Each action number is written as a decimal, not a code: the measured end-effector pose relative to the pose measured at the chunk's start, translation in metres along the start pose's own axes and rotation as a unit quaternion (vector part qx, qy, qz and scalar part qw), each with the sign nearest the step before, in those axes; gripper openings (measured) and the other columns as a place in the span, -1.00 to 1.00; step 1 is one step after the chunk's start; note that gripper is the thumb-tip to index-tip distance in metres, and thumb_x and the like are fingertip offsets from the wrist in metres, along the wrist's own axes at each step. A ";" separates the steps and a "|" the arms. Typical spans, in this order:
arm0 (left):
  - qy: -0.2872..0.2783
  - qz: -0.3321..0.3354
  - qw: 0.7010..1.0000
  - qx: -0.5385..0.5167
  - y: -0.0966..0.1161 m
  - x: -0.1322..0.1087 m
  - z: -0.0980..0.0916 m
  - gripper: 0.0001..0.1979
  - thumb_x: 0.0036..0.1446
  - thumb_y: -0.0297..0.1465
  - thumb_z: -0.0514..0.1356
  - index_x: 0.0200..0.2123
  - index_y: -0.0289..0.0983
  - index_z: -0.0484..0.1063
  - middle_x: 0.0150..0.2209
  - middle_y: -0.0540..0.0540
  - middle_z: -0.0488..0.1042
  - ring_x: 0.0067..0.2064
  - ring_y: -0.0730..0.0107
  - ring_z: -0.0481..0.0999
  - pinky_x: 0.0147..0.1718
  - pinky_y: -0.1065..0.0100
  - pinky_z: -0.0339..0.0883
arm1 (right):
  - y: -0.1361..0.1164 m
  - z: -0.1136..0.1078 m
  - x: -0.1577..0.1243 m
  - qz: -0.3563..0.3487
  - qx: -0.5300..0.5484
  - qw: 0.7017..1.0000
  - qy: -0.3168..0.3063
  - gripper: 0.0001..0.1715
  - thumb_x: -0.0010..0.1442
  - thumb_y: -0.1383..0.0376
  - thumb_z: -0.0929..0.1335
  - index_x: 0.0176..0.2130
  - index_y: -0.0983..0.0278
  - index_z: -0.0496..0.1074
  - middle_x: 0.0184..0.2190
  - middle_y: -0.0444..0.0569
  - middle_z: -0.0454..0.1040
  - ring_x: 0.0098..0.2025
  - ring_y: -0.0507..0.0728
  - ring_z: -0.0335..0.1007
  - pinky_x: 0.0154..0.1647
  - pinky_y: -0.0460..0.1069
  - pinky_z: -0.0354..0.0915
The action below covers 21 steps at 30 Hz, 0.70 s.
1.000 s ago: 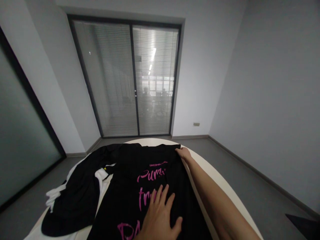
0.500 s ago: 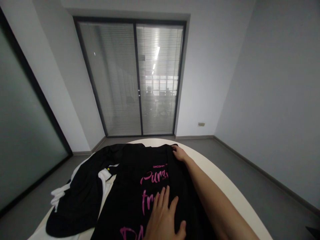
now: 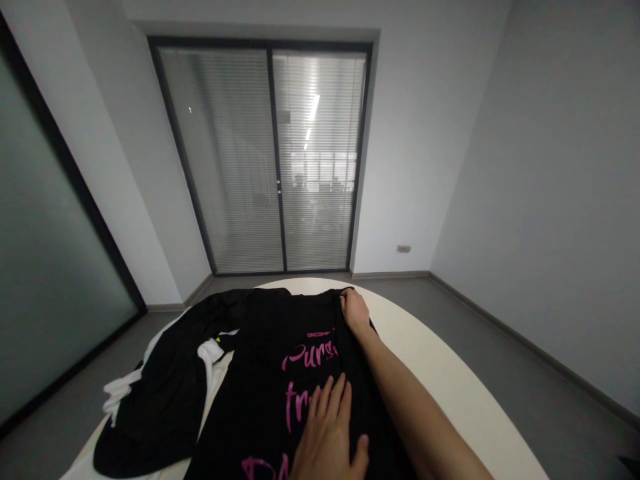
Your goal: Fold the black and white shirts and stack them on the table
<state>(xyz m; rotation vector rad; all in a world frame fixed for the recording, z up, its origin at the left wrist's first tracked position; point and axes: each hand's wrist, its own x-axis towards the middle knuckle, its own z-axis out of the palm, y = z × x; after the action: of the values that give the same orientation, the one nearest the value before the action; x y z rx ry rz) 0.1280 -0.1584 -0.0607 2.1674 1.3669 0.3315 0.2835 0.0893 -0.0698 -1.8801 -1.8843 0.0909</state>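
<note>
A black T-shirt (image 3: 265,373) with pink lettering lies spread on a round cream table (image 3: 430,360). Its right side is folded inward in a strip that covers the ends of some letters. My left hand (image 3: 327,427) rests palm down on the lettering, fingers stretched out and thumb apart. Farther off, at the shirt's far right corner, my right hand (image 3: 356,311) has its fingers curled over the cloth of the folded edge. The fingertips there are partly hidden.
Left of the T-shirt, a heap of black clothing (image 3: 155,393) lies on the table, with white cloth (image 3: 120,390) showing from under it. Beyond the table stand glass doors with blinds (image 3: 320,220) in dark frames. Plain walls rise on both sides.
My right hand has shifted slightly left with its fingers more curled on the cloth, and its forearm has swung inward. The fingers of my left hand have drawn closer together.
</note>
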 end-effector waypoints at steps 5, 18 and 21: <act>0.028 -0.028 0.999 0.008 -0.005 0.001 0.007 -0.25 0.20 -0.30 0.02 0.43 -0.32 -0.07 0.46 -0.02 -0.25 0.47 0.10 -0.27 0.42 0.01 -0.31 | -0.001 -0.001 0.005 -0.034 0.026 0.998 -0.045 -0.68 0.35 0.28 0.26 0.00 0.25 0.52 -0.02 0.03 0.54 0.02 0.11 0.43 0.08 -0.08 0.22; 0.098 0.281 0.942 0.156 -0.010 -0.001 0.008 -0.51 0.33 -0.32 0.10 0.30 -0.07 0.22 0.32 -0.07 0.27 0.34 0.08 0.20 0.28 0.00 0.13 | 0.051 -0.018 -0.002 0.133 0.030 0.988 -0.075 -0.56 0.21 0.09 0.34 -0.03 0.33 0.50 -0.16 0.21 0.59 -0.07 0.28 0.52 -0.06 0.08 0.34; 0.106 0.392 0.885 0.227 -0.001 -0.004 0.007 -0.66 0.40 -0.29 0.06 0.19 -0.08 0.33 0.21 -0.03 0.42 0.21 0.24 0.37 0.07 0.25 0.31 | 0.058 -0.021 -0.003 0.104 0.053 0.990 -0.076 -0.53 0.18 0.17 0.36 0.05 0.31 0.43 -0.17 0.12 0.60 -0.13 0.21 0.54 -0.09 0.03 0.34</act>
<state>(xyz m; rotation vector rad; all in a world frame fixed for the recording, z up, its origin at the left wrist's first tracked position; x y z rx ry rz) 0.1289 -0.1638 -0.0665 3.1076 0.6160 0.6045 0.3450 0.0843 -0.0734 -2.0398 -1.7347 0.4045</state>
